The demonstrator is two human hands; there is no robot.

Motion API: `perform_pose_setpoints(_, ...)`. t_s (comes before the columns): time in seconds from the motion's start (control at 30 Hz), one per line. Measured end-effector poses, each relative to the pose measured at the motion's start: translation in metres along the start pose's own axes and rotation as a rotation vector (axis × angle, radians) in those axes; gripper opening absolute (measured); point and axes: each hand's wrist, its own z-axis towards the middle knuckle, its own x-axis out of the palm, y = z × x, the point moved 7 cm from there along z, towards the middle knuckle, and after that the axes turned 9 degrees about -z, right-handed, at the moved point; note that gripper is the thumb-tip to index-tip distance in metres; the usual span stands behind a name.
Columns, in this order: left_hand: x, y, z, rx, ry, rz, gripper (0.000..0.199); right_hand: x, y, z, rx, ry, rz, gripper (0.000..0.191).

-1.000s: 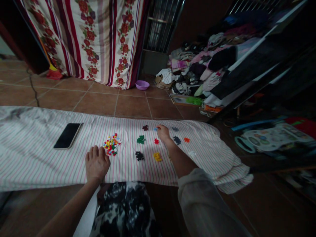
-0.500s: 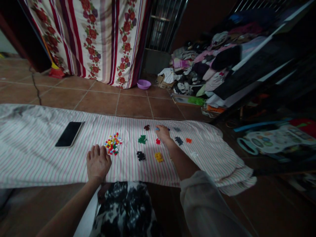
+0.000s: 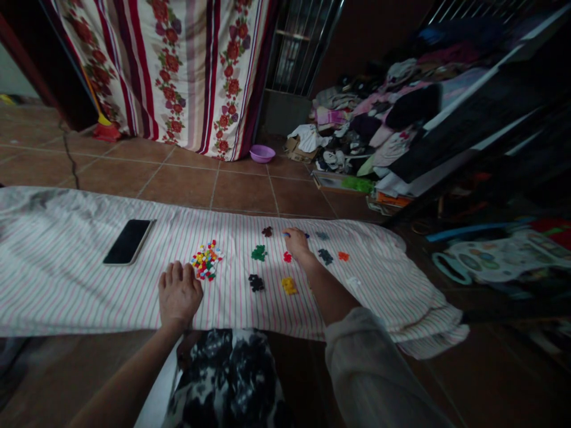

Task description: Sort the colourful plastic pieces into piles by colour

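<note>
My left hand (image 3: 181,294) lies palm down on the striped cloth, its fingers stretched out. Beside its fingertips is a mixed heap of small coloured pieces (image 3: 207,260), too small to name exactly. My right hand (image 3: 297,244) reaches to the far side of the cloth, its fingers curled down over some blue pieces (image 3: 286,234). Whatever its fingertips pinch is hidden. Around it lie small single-colour piles: brown (image 3: 266,231), green (image 3: 259,252), red (image 3: 288,257), black (image 3: 256,283), yellow (image 3: 289,286), dark grey (image 3: 325,256) and orange (image 3: 343,255).
The striped cloth (image 3: 134,297) covers a long low surface. A phone (image 3: 128,242) rests on its left part. Faint white pieces (image 3: 354,282) and a greyish pile (image 3: 322,236) lie to the right. Beyond are a purple basin (image 3: 262,154) and heaped clothes (image 3: 370,122).
The view has shifted slightly. A light blue spot at my right fingertips now looks darker blue. Both hands have otherwise stayed in nearly the same place.
</note>
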Motion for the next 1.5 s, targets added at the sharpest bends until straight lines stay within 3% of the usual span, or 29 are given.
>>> perform_pose_setpoints(0.63,-0.001,0.0,-0.001,-0.01,-0.006,0.003,0.041,-0.004,-0.007,-0.003,0.05,-0.004,0.0,0.039)
perform_pose_setpoints(0.93,-0.002,0.0,0.0,-0.014,-0.001,-0.047,0.041,-0.021,0.001,-0.009,0.01,-0.095,0.072,0.037)
perform_pose_setpoints(1.03,-0.003,0.0,0.0,-0.031,0.002,-0.068,0.04,-0.028,0.023,-0.014,-0.053,-0.118,0.138,0.037)
perform_pose_setpoints(1.2,-0.002,0.001,0.0,-0.04,0.014,-0.06,0.042,-0.03,0.088,-0.034,-0.248,-0.085,0.285,0.034)
perform_pose_setpoints(1.37,-0.002,0.002,-0.001,-0.039,0.01,-0.062,0.043,-0.017,0.157,-0.067,-0.45,0.026,0.372,0.03)
perform_pose_setpoints(1.5,-0.002,0.001,-0.001,-0.024,0.002,-0.027,0.043,-0.003,0.194,-0.082,-0.54,0.1,0.375,0.033)
